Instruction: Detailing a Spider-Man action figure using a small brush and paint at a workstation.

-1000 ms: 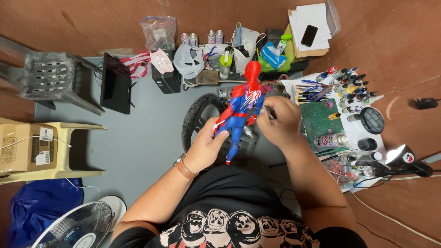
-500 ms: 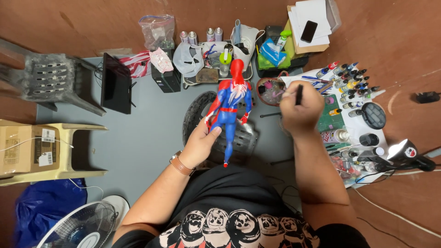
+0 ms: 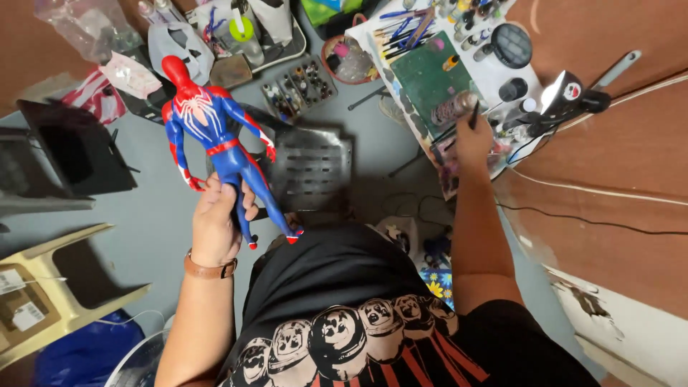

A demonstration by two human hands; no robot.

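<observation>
Behind the left hand (image 3: 217, 223), figure (image 3: 215, 140) thighs hide.

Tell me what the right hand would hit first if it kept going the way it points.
Probably the green cutting mat on the white board: the right hand holds a dark brush aimed that way. A small glittery jar lies close; depth is unclear.

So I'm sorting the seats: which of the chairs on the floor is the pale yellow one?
The pale yellow plastic chair at lower left, beside the left hand; the other chair is grey with a slotted seat.
</observation>
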